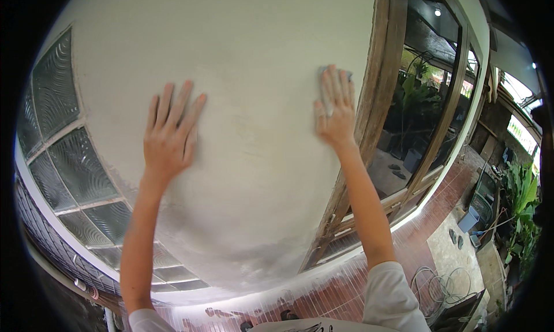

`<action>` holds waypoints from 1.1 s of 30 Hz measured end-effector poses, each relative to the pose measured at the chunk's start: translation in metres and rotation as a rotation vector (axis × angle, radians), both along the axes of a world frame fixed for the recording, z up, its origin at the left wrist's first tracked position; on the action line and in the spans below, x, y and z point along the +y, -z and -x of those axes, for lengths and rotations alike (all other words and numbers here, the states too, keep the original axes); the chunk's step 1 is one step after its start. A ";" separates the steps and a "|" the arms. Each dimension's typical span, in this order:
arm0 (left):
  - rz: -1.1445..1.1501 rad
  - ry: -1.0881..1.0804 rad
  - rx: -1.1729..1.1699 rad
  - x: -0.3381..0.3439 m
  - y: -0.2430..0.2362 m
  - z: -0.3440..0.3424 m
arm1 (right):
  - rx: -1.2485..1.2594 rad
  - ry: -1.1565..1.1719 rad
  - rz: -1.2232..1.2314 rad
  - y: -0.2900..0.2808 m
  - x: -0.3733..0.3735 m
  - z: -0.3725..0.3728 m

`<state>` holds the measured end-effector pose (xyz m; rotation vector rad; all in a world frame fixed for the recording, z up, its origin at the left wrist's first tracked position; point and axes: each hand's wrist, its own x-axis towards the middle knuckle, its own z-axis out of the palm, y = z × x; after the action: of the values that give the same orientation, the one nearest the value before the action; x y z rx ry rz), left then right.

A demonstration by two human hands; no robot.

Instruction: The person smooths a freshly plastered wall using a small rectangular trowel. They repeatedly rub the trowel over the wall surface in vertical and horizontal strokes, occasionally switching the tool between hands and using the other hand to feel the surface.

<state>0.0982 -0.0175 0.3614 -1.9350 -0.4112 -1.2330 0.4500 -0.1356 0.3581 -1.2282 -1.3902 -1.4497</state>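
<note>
My left hand point(172, 135) lies spread on the pale plastered wall point(254, 55), fingers open, with nothing visible in it. My right hand point(334, 115), higher on the same wall near a wooden door frame point(388, 26), presses a thin grey pad point(347, 74) flat to the surface; most of the pad is hidden behind its fingers. Powdery, patchy marks cover the lower wall. My shoes peek out at the lower middle.
Glass blocks point(78, 164) border the wall at left. At right stand a dark glass door point(424, 112), plants point(519, 199), a blue bucket point(468, 219) and sandals point(455, 238). A coiled hose point(438, 291) lies by the red tiled floor point(415, 254).
</note>
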 end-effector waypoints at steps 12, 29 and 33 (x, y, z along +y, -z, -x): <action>-0.132 -0.180 -0.131 0.001 -0.149 -0.013 | 0.223 -0.075 -0.034 0.118 -0.015 -0.021; -0.303 -0.146 -0.152 0.024 -0.173 0.008 | 0.033 -0.103 -0.162 -0.113 -0.004 -0.042; -0.195 -0.225 -0.162 0.008 -0.169 0.006 | 0.119 -0.102 -0.209 -0.078 0.005 -0.028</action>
<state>0.0926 -0.0093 0.5302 -1.5850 -0.5545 -1.2365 0.4782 -0.1307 0.4363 -1.0766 -1.1723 -1.3892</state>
